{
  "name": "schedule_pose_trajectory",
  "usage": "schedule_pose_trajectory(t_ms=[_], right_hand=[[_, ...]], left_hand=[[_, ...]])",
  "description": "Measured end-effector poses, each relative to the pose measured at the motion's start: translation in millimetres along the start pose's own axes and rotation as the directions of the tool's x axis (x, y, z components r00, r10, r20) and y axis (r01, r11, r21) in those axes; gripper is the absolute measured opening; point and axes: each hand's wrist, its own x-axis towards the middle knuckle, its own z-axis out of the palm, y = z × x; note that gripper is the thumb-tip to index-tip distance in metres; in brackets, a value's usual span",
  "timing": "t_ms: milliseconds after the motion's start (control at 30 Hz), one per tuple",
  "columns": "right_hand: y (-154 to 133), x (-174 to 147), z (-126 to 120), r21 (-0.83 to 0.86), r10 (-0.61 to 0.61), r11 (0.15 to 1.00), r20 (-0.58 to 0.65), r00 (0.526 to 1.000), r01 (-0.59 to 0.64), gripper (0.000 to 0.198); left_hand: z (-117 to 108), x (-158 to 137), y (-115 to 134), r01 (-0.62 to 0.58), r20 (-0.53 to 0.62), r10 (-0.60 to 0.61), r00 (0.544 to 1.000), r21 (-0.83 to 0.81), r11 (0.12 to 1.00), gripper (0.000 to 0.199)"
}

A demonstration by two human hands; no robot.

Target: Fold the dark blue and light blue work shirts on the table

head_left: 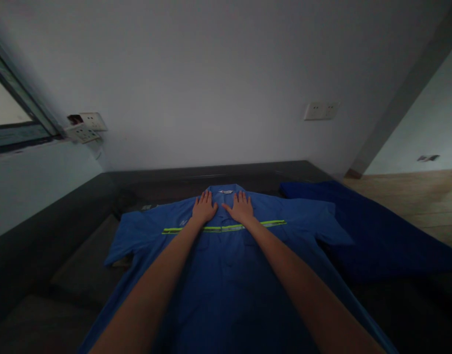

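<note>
I see the left hand (204,209) and right hand (241,208) spread flat, gripping nothing, on the blue shirt (220,268) atop a dark surface (87,258); uneven pressure could crease it near the collar (226,188).

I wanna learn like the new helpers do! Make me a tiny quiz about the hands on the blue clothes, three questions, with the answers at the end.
1. True or false: the left hand and the right hand both lie palm-down on the blue garment.

2. Pick one: what bright colour runs along the stripe across the garment's chest?
A. Red
B. Yellow-green
C. Purple

3. Fill in the blank: the darker blue cloth lies on the ____ hand's side of the garment.

Key:
1. True
2. B
3. right
</note>
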Motion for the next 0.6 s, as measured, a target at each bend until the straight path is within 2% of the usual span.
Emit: schedule_pose_trajectory(t_ms=[233,500,600], right_hand=[[-1.8,-1.4,-2.6,-0.007,0.012,1.0,0.017,1.0,-0.012,0.091],[-1.4,-2.9,0.2,-0.002,0.014,1.0,-0.031,0.999,-0.014,0.086],[0.5,-4.3,-0.2,0.01,0.01,1.0,-0.029,1.0,-0.01,0.085]], left_hand=[[-0.8,9.3,-3.2,-0.005,0.023,0.006,1.0,-0.014,1.0,0.062],[0.7,6.3,-3.9,-0.009,-0.101,0.005,0.995,-0.037,0.999,0.055],[2.3,8.2,-5.5,0.03,-0.176,-0.052,0.983,-0.127,0.992,0.06]])
